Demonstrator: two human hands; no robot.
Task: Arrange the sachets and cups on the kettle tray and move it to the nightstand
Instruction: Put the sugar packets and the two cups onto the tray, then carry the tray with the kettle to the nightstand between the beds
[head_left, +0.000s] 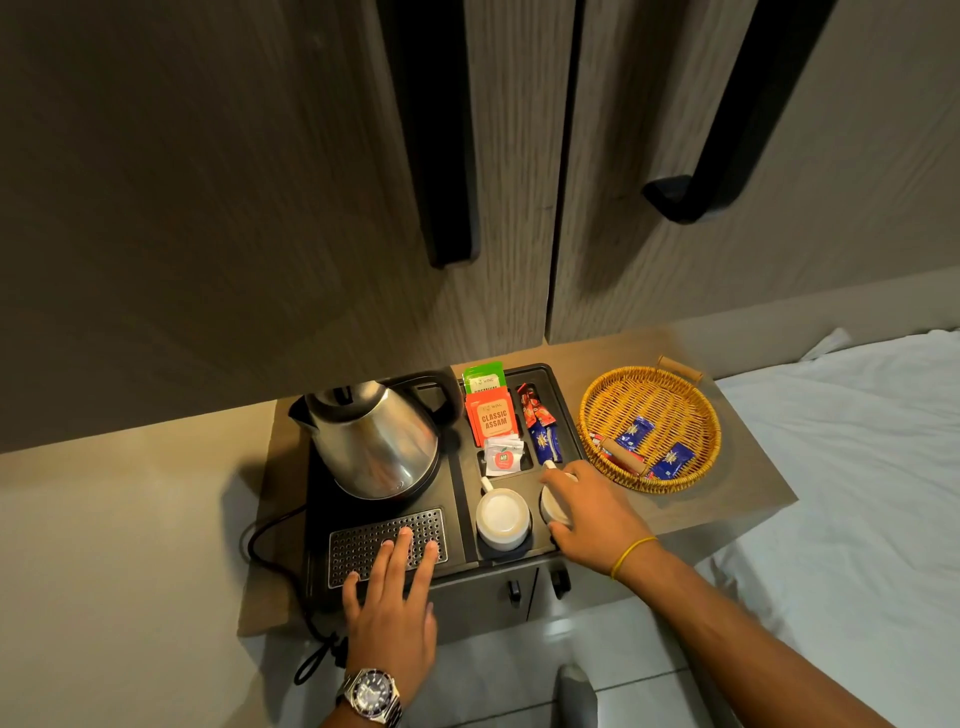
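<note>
While the left hand (390, 597) lies spread on the tray (556, 400), the right hand (587, 506) grips a cup (551, 506)

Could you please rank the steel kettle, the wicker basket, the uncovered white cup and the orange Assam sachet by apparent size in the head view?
Largest to smallest:
1-2. Steel kettle and round wicker basket: too alike to rank.
3. Uncovered white cup.
4. Orange Assam sachet, only slightly smaller.

1. A hotel-style bedroom: a bed (857, 467) with white sheets sits beside a small table (727, 499).
2. A kettle tray (563, 410) holds a kettle (374, 441), tea sachets (491, 418) and cups (501, 517).
3. Wardrobe doors (260, 208) stand behind.
</note>
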